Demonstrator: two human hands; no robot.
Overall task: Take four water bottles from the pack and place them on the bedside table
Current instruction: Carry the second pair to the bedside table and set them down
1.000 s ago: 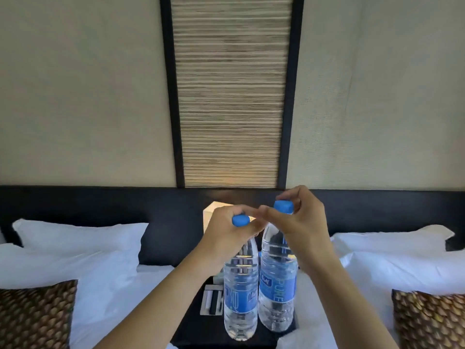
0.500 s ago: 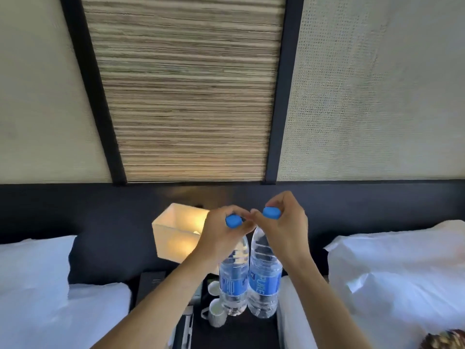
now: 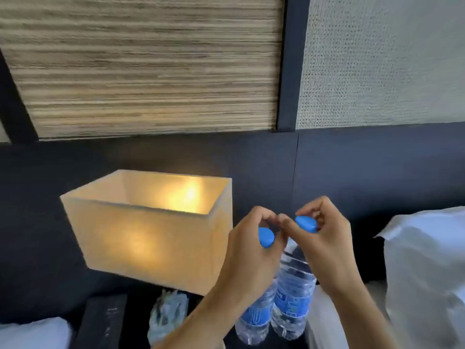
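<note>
Two clear water bottles with blue caps and blue labels hang side by side, each held by its neck. My left hand [image 3: 251,258] grips the left bottle [image 3: 254,321] just under its cap. My right hand [image 3: 327,248] grips the right bottle [image 3: 293,295] the same way. Both bottles hover over the dark bedside table [image 3: 136,321], to the right of the lit lamp. Whether their bases touch the table is hidden. The pack is out of view.
A glowing square lampshade [image 3: 151,230] stands on the table's left half. Below it lie a dark flat device [image 3: 103,321] and a crumpled clear wrapper [image 3: 166,316]. White pillows flank the table at right [image 3: 427,273] and lower left [image 3: 30,333]. A dark headboard [image 3: 352,167] runs behind.
The view has closed in on the bedside table and lamp. Both hands have carried the bottles forward and lower, beside the lampshade, still gripping the necks.
</note>
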